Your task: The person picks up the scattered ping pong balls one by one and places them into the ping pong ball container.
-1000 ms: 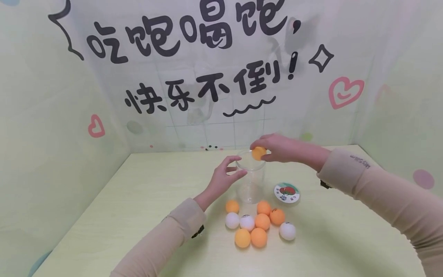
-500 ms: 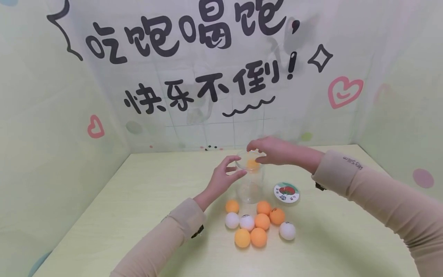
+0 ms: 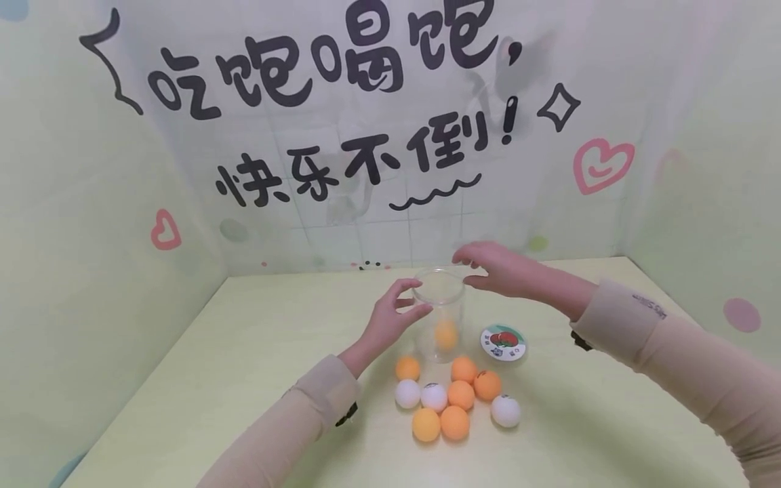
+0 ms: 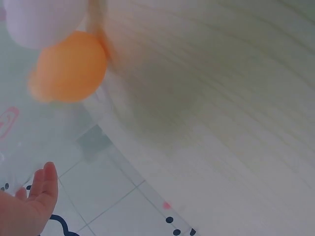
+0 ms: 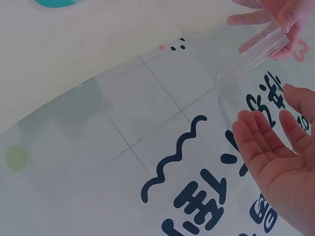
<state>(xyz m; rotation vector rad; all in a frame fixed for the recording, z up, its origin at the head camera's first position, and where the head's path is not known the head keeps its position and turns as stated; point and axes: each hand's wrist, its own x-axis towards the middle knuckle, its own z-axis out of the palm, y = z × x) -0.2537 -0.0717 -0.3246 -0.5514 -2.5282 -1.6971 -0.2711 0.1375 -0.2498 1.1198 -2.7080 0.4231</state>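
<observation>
A clear cylindrical jar [image 3: 438, 315] stands upright on the table, its top uncovered. My left hand [image 3: 390, 318] grips it near the rim, thumb on the near side and fingers round the left. Low inside the jar is an orange ping-pong ball [image 3: 446, 335]. Just right of the rim, my right hand [image 3: 506, 270] hovers with relaxed fingers, holding nothing; the right wrist view also shows that hand's bare palm [image 5: 280, 172]. In front of the jar lie several orange ping-pong balls [image 3: 454, 423] and three white ones, one of them a white ball [image 3: 506, 411] off to the right.
A round lid-like disc [image 3: 503, 343] with a tomato picture lies right of the jar. The pale wooden table [image 3: 274, 325] meets a printed sheet [image 3: 342, 224] with large black characters at the back, and similar sheets at both sides.
The right hand lowered the orange ball into the jar's mouth and let it go; the ball dropped inside. That hand then drew back to the right. The left hand kept its grip on the jar.
</observation>
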